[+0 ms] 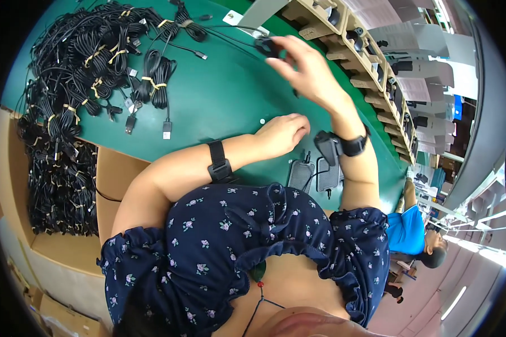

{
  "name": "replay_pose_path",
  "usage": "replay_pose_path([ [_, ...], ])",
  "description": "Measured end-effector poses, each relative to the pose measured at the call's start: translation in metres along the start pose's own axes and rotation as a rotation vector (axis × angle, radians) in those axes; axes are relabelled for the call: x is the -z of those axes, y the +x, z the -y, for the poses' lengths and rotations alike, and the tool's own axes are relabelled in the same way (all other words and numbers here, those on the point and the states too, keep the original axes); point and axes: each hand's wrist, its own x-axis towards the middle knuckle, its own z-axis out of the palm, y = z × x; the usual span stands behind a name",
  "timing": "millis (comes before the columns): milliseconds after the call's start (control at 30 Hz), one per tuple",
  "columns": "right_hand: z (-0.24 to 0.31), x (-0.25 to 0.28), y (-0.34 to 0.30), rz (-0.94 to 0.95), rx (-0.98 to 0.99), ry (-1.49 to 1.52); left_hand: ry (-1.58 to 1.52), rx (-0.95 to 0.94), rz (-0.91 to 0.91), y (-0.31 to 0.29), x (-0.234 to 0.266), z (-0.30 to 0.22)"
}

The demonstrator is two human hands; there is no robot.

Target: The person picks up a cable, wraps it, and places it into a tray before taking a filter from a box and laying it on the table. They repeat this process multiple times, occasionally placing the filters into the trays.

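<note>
My right hand [306, 64] is raised at the far side of the table. Its thumb and fingers pinch a small black cable coil [266, 47]. From that coil, thin black strands run left toward a tied bundle of black cable [191, 29]. My left hand [284, 135] rests low over the green table [219, 84], nearer to me. Its fingers are curled together and their undersides are hidden, so whatever they may hold does not show. Close to my body, two flat black devices [301, 174] with short leads lie side by side.
A large heap of tied black cables [90, 62] covers the table's left. Below it, a cardboard box [56, 241] holds more cables. Tan divided trays [371, 67] line the far right edge. A person in a blue shirt [406, 230] sits farther right.
</note>
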Motion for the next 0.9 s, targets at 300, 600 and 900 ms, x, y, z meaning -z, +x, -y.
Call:
replay_pose_path([
  [300,-0.020,0.063,-0.095,0.077,-0.144,-0.189,0.355,-0.328,-0.554,0.023,0.042,-0.019],
  [600,-0.014,0.020,-0.123,-0.117,-0.526,0.757,-0.661,0.169,0.075,0.017,0.008,0.009],
  [900,0.004,0.001,-0.139,0.043,0.093,-0.333,-0.657,0.500,0.323,0.003,0.024,0.015],
])
